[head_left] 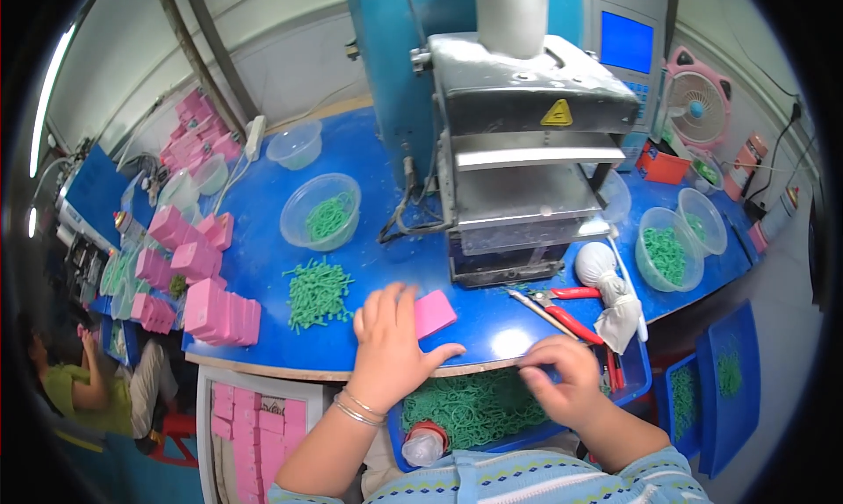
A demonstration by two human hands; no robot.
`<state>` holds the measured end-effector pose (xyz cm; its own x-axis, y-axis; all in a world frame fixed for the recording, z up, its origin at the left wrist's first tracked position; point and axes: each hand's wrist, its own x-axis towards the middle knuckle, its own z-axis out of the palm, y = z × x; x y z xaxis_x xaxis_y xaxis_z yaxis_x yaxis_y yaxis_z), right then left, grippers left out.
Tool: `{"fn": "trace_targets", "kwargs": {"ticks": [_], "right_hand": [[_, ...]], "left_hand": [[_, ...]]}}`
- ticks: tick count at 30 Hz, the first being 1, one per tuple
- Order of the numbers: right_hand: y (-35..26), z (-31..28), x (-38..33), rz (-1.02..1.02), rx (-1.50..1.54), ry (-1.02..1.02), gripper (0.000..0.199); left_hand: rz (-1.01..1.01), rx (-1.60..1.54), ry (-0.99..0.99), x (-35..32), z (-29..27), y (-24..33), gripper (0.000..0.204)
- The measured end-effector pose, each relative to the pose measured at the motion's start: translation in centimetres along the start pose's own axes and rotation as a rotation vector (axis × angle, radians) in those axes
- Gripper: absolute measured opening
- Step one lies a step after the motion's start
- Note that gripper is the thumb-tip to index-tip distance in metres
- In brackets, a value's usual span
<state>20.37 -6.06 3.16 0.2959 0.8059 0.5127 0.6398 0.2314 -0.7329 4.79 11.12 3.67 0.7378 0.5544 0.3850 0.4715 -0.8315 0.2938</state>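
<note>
My left hand (392,346) is over the front of the blue table, its fingers stretched and thumb spread, right beside a small pink block (435,313). The fingers partly cover the block's left side. Past the table's front edge, my right hand (565,383) hovers above a blue bin of green rubbery pieces (474,407). Its fingers bend loosely, with a small gap between thumb and forefinger. A loose pile of short green pieces (319,295) lies to the left of my left hand. Red-handled pliers (566,311) rest near my right hand.
A metal press (527,188) stands at the back centre. Clear bowls (321,211) hold green pieces, with another bowl (665,251) at right. Stacked pink blocks (219,313) line the left. A white cloth bundle (606,284) lies by the pliers. Another person (88,385) sits far left.
</note>
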Motion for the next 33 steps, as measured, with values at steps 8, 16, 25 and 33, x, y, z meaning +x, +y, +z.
{"fn": "trace_targets", "kwargs": {"ticks": [8, 16, 25, 33], "right_hand": [[-0.3, -3.6, 2.1, -0.213, -0.308, 0.143, 0.043], [4.3, -16.4, 10.5, 0.126, -0.387, 0.426, 0.021], [0.4, -7.1, 9.1, 0.708, 0.812, -0.355, 0.059], [-0.3, -4.7, 5.4, 0.664, 1.154, -0.258, 0.046]], "left_hand": [[-0.594, -1.82, -0.162, -2.5, -0.3, 3.4, 0.031], [-0.573, -1.976, -0.331, -5.9, -1.5, 1.2, 0.038], [-0.785, -1.933, 0.013, -7.5, -1.1, 1.5, 0.038], [-0.36, -1.929, 0.045, -8.1, -2.0, 1.0, 0.022]]}}
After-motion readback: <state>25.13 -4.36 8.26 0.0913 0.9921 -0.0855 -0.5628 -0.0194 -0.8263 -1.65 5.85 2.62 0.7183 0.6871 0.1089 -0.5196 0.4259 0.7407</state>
